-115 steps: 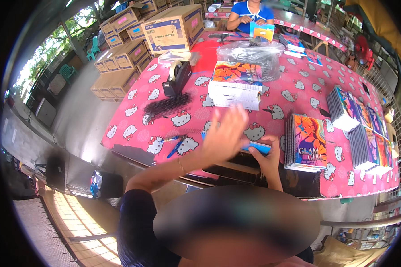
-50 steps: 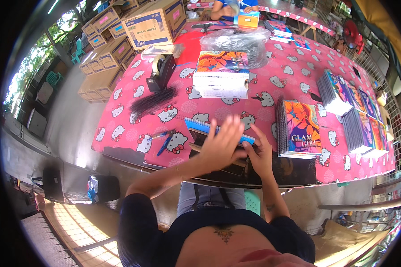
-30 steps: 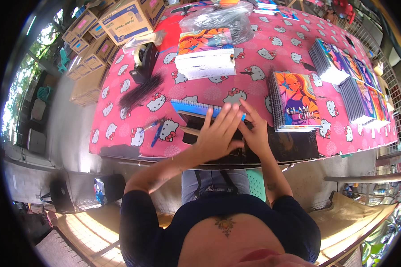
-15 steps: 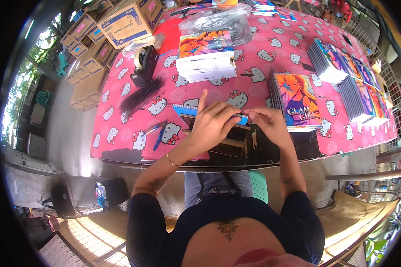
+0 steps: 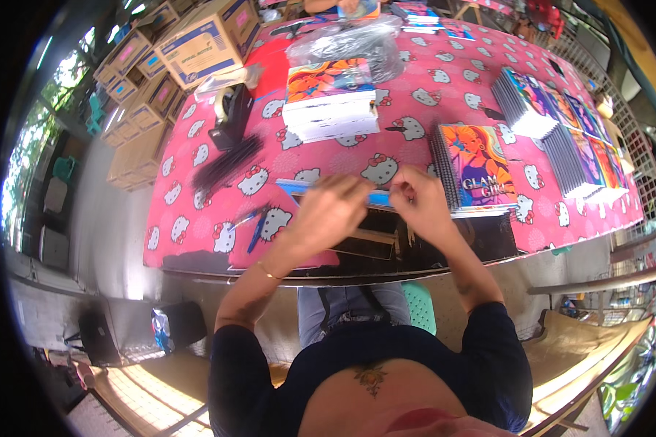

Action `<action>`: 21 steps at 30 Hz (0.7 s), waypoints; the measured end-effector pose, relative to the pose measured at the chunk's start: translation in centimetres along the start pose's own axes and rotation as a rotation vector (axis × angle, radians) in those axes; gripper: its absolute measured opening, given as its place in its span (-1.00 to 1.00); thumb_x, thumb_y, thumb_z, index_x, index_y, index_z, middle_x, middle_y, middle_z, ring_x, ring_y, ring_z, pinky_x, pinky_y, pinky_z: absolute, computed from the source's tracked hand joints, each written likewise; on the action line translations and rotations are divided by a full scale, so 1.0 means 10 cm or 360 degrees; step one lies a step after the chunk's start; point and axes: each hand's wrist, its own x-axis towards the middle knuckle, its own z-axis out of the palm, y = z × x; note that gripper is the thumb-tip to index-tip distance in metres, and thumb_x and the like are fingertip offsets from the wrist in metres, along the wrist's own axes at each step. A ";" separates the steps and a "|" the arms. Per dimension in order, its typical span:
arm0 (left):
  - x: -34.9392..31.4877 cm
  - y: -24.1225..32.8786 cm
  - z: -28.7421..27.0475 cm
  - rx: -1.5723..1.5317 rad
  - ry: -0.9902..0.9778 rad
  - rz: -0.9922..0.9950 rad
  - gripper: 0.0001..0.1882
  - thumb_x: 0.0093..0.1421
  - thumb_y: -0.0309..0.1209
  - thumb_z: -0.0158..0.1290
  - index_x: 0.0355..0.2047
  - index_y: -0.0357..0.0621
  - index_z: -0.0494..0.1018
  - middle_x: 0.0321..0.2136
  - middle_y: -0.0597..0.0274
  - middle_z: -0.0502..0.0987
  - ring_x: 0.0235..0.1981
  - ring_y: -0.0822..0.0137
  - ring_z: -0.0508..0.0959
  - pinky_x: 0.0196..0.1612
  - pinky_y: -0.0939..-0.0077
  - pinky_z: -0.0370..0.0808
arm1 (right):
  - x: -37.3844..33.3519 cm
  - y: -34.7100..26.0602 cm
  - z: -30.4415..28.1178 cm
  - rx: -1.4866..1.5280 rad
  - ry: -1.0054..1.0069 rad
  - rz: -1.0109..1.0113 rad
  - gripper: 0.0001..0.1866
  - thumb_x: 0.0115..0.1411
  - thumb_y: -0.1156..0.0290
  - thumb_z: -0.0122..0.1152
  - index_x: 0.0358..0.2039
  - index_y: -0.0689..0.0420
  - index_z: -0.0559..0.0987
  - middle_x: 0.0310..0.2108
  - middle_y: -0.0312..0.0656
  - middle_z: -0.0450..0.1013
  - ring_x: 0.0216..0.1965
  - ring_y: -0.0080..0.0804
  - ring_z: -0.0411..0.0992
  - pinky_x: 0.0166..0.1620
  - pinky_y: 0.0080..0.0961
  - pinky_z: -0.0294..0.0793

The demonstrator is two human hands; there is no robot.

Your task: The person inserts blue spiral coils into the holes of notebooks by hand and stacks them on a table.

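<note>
A blue-covered notebook (image 5: 290,190) lies at the near middle of the table, against a brown wooden frame (image 5: 375,246). Over its top edge is my left hand (image 5: 335,207), fingers curled and smeared by motion, so its grip is unclear. At the right end of that edge my right hand (image 5: 421,205) is closed in a pinch; the small dark thing at its fingertips is too small to name. Left of the notebook lie pens (image 5: 255,229) and a bundle of black spiral coils (image 5: 229,164). A stack of spiral notebooks (image 5: 477,164) with orange covers stands just right of my right hand.
Beyond my hands stand a thick stack of notebooks (image 5: 329,109), a black tape dispenser (image 5: 232,120) and a clear plastic bag (image 5: 350,47). More bound notebook stacks (image 5: 587,164) fill the right side. Cardboard boxes (image 5: 204,47) are piled at left. Another person's hand (image 5: 348,7) shows at the far edge.
My left hand's raised index finger has curled down, and the hand now blurs over the notebook. My right hand has turned slightly and stays at the notebook's right end. The view has shifted a little.
</note>
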 end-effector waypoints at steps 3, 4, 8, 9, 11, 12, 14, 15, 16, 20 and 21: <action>0.14 -0.03 -0.57 -0.0291 0.0246 -0.0267 -0.78 0.15 -0.56 0.19 -0.17 -0.23 0.61 -0.31 0.01 0.67 -0.42 0.15 0.69 -0.32 0.36 0.61 | -0.26 -0.60 -0.18 0.0206 0.0207 -0.0485 -0.43 0.09 0.28 0.47 0.07 0.27 0.52 0.01 0.08 0.48 0.00 0.05 0.50 -0.01 -0.16 0.52; 0.25 0.08 -0.71 -0.0397 0.0605 -0.0279 -0.75 0.17 -0.59 0.19 -0.12 -0.25 0.60 -0.29 0.06 0.69 -0.42 0.29 0.69 -0.28 0.48 0.60 | -0.35 -0.77 -0.25 0.0322 0.0028 -0.0526 -0.27 0.06 0.18 0.51 0.15 0.31 0.46 0.07 0.11 0.44 0.10 0.06 0.42 0.13 -0.08 0.42; 0.48 0.75 -0.81 -0.1169 -0.0236 0.0311 -0.46 0.12 -0.46 0.32 0.14 -0.08 0.50 0.20 0.01 0.49 0.20 0.01 0.52 0.12 0.22 0.53 | -0.37 -0.68 -0.25 0.0382 0.0634 -0.0228 -0.28 0.18 0.27 0.41 0.26 0.29 0.33 0.11 0.02 0.41 0.13 -0.14 0.37 0.20 -0.27 0.32; 0.52 0.71 -0.82 -0.1027 -0.0223 0.0405 -0.43 0.12 -0.42 0.33 0.17 -0.08 0.48 0.21 -0.01 0.48 0.22 -0.01 0.50 0.17 0.19 0.48 | -0.32 -0.58 -0.39 0.0415 0.0786 -0.0086 -0.35 0.27 0.36 0.31 0.29 0.27 0.30 0.09 -0.06 0.44 0.06 -0.29 0.42 0.13 -0.38 0.39; 0.63 0.46 -0.74 -0.0767 -0.0014 0.0389 -0.44 0.17 -0.36 0.31 0.18 -0.13 0.48 0.16 -0.04 0.51 0.21 0.00 0.50 0.22 0.21 0.43 | -0.25 -0.26 -0.80 0.0362 0.1098 0.0080 -0.45 0.35 0.48 0.22 0.30 0.28 0.29 0.03 -0.11 0.49 0.00 -0.42 0.48 0.07 -0.48 0.47; 0.68 0.22 -0.65 -0.0771 0.0094 0.0247 -0.53 0.24 -0.36 0.25 0.14 -0.20 0.50 0.07 -0.01 0.56 0.15 0.10 0.55 0.18 0.26 0.46 | -0.15 -0.10 -1.04 0.0497 0.1133 -0.0010 -0.43 0.34 0.49 0.23 0.30 0.28 0.28 0.01 -0.10 0.52 0.00 -0.42 0.49 0.08 -0.47 0.48; 0.75 -0.14 -0.48 -0.1022 0.0138 -0.0324 -0.66 0.31 -0.41 0.16 0.06 -0.31 0.53 -0.04 0.13 0.62 -0.01 0.32 0.60 0.06 0.37 0.54 | -0.24 0.42 -1.52 0.0684 0.0775 0.0455 -0.39 0.31 0.49 0.26 0.33 0.25 0.30 -0.03 -0.10 0.56 -0.04 -0.41 0.52 0.04 -0.39 0.50; 0.79 -0.36 -0.36 -0.0967 0.0160 -0.0367 -0.65 0.30 -0.38 0.18 0.05 -0.29 0.53 -0.10 0.05 0.63 -0.07 0.20 0.66 0.01 0.33 0.54 | -0.24 0.68 -1.70 0.0314 0.0623 0.0586 -0.42 0.29 0.47 0.29 0.29 0.25 0.36 -0.07 -0.07 0.57 -0.08 -0.39 0.54 -0.01 -0.36 0.51; 0.83 -0.55 -0.26 -0.0747 0.0183 -0.0313 -0.65 0.29 -0.39 0.18 0.04 -0.29 0.53 -0.10 0.02 0.63 -0.09 0.16 0.66 0.00 0.31 0.55 | -0.26 0.89 -1.77 -0.0048 0.0456 0.0714 -0.45 0.27 0.44 0.31 0.25 0.26 0.42 -0.11 -0.03 0.58 -0.11 -0.37 0.56 -0.06 -0.34 0.52; 0.95 -1.17 0.00 -0.0020 0.0332 -0.0103 -0.62 0.24 -0.39 0.20 0.04 -0.28 0.54 -0.07 -0.04 0.61 -0.12 -0.01 0.65 -0.05 0.22 0.58 | -0.35 1.36 -1.66 -0.0920 0.0523 0.0583 -0.47 0.20 0.39 0.35 0.17 0.30 0.50 -0.18 0.10 0.54 -0.24 -0.16 0.57 -0.16 -0.27 0.53; 0.98 -1.31 0.03 0.0122 0.0375 -0.0052 -0.61 0.23 -0.39 0.20 0.04 -0.28 0.53 -0.06 -0.06 0.61 -0.11 -0.05 0.65 -0.06 0.20 0.59 | -0.33 1.37 -1.65 -0.1004 0.0547 0.0523 -0.45 0.18 0.40 0.35 0.16 0.31 0.49 -0.17 0.13 0.53 -0.24 -0.05 0.57 -0.16 -0.24 0.53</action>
